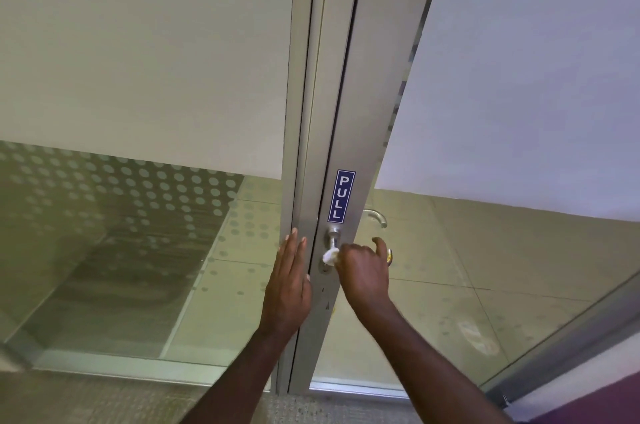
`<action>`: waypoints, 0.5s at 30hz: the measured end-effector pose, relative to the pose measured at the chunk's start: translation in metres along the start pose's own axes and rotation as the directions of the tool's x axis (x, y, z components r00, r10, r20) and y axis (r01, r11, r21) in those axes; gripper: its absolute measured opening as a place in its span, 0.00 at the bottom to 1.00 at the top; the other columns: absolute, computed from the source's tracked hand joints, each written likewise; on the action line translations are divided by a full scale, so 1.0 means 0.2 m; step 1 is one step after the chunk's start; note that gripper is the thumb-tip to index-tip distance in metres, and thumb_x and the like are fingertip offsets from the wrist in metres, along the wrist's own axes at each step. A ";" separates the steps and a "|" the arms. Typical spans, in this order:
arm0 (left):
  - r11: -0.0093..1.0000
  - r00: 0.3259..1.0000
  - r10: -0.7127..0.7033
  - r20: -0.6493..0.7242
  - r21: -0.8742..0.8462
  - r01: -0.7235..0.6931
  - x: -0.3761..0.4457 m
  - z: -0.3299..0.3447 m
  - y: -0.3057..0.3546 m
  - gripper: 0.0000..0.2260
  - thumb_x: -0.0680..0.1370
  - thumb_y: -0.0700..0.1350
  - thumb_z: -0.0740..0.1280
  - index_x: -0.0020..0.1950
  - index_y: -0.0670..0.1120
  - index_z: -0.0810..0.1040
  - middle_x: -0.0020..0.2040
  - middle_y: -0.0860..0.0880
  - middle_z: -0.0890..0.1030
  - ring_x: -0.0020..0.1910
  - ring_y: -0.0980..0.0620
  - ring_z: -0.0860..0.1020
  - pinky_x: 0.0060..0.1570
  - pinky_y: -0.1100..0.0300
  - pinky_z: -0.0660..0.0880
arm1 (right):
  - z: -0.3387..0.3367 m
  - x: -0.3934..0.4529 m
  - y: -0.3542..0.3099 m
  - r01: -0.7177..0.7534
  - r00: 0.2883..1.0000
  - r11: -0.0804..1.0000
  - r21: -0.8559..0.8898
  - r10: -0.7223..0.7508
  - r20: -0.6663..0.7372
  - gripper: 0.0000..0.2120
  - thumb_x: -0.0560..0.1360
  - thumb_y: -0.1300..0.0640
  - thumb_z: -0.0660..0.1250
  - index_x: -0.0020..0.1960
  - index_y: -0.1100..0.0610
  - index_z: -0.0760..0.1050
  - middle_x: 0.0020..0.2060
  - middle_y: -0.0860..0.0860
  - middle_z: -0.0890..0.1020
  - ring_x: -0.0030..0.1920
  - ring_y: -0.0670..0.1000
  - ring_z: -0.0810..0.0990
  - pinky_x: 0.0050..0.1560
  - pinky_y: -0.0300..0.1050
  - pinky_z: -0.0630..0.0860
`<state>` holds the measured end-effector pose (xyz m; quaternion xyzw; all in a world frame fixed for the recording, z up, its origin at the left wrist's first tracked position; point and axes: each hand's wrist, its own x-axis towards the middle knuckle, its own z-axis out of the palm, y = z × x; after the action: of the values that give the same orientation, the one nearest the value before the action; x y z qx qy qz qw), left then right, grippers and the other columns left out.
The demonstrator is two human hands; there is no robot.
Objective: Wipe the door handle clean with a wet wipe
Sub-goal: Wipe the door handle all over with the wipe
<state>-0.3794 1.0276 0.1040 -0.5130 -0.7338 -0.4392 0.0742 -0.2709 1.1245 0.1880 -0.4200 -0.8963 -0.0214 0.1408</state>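
Your right hand grips the wet wipe around the door handle — lever running rightward; left hand flat, fingers together, on the frame

Office building, frosted glass door, PULL sign, tiled floor

White wet wipe bunched against silver door handle

Brushed matt metal door frame, shiny metal handle, frosted glass panels.
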 end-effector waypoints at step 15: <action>0.997 0.999 -0.044 -0.009 0.057 0.045 -0.01 0.02 0.05 0.32 0.79 0.33 0.63 0.82 0.43 0.57 0.84 0.46 0.53 0.84 0.47 0.50 0.79 0.42 0.61 | 0.02 0.01 0.01 0.005 0.999 0.998 -0.070 -0.003 0.035 0.09 0.70 0.63 0.65 0.45 0.50 0.79 0.36 0.51 0.83 0.40 0.54 0.81 0.58 0.53 0.66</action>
<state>-0.3689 1.0304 0.1059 -0.4924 -0.7570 -0.4216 0.0821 -0.2715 1.1269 0.1842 -0.4232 -0.8981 -0.0460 0.1104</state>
